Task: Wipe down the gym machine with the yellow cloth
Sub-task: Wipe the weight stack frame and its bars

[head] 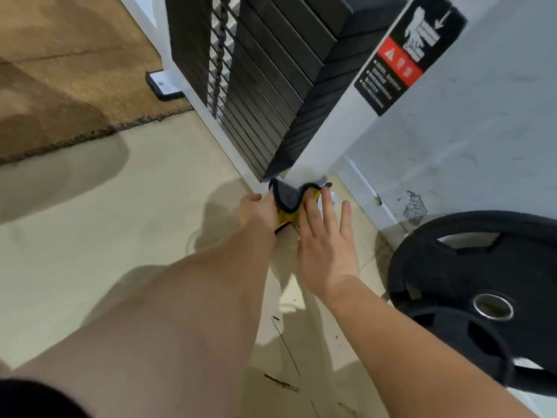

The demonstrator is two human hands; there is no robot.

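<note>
While the left hand (258,208) grips the yellow cloth (291,203) at the foot of the gym machine (328,137), the right hand (327,239), fingers spread loose, presses beside it. Wiping the base seems underway; next likely calls for gathering the folded cloth flat.

Head view, steep downward, close over machine base (313,164) and floor (150,224).

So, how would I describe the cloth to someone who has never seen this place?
Find the white gym machine with its black weight stack. At its foot, near the floor, the cloth is in the left hand: yellow with a grey side and dark edging.
</note>
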